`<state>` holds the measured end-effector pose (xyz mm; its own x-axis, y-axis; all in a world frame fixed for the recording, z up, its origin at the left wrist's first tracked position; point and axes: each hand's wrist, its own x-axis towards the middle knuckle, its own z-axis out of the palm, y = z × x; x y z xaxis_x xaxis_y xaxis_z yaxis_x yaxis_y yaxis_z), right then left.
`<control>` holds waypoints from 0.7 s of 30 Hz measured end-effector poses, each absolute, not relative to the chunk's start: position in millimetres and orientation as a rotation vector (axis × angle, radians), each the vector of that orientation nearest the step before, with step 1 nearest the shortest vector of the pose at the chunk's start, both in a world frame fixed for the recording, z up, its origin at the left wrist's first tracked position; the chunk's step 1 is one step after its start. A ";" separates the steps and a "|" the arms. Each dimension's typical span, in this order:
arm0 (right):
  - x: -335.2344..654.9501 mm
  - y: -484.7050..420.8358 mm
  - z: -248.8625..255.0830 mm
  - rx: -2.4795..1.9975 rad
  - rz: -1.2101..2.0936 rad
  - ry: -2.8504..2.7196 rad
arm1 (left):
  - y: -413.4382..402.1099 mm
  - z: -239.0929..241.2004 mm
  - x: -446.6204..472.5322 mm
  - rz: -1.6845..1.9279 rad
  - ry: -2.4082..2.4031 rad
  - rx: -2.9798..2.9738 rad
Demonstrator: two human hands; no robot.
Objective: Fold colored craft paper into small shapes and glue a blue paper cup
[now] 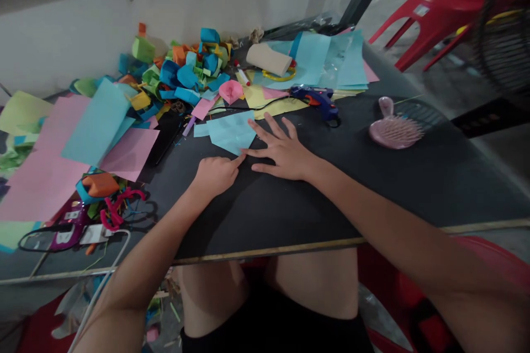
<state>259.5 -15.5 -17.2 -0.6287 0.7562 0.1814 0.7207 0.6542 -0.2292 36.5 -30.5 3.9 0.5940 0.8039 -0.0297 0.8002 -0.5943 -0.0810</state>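
A folded light blue paper [232, 131] lies on the black tabletop [331, 187]. My right hand [281, 151] rests flat on the table with fingers spread, the fingertips on the paper's right edge. My left hand [217, 174] is curled, with its index finger stretched out and pressing the paper's lower corner. Neither hand holds anything.
A heap of folded coloured paper pieces [190, 71] and loose pink and blue sheets [83, 138] cover the left. A blue glue gun [317, 100], a pink hairbrush [393, 129], a paper roll [269, 58], red scissors [118, 209] and a power strip [70, 229] lie around. A red chair [439, 5] stands at the far right.
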 end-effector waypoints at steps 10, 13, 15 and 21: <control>292.6 10.9 -22.9 -1.429 0.132 -2.437 | -27.7 4.1 37.2 0.173 -1.436 -2.762; 286.8 6.8 -18.6 -1.418 0.020 -2.398 | -27.8 -2.0 34.3 0.080 -1.367 -2.748; 280.2 2.3 -15.9 -1.368 -0.040 -2.371 | -27.4 -6.4 30.9 -0.031 -1.301 -2.764; 271.0 -2.7 -16.9 -1.129 0.100 -2.434 | -18.5 -8.9 19.7 -0.699 -1.377 -2.655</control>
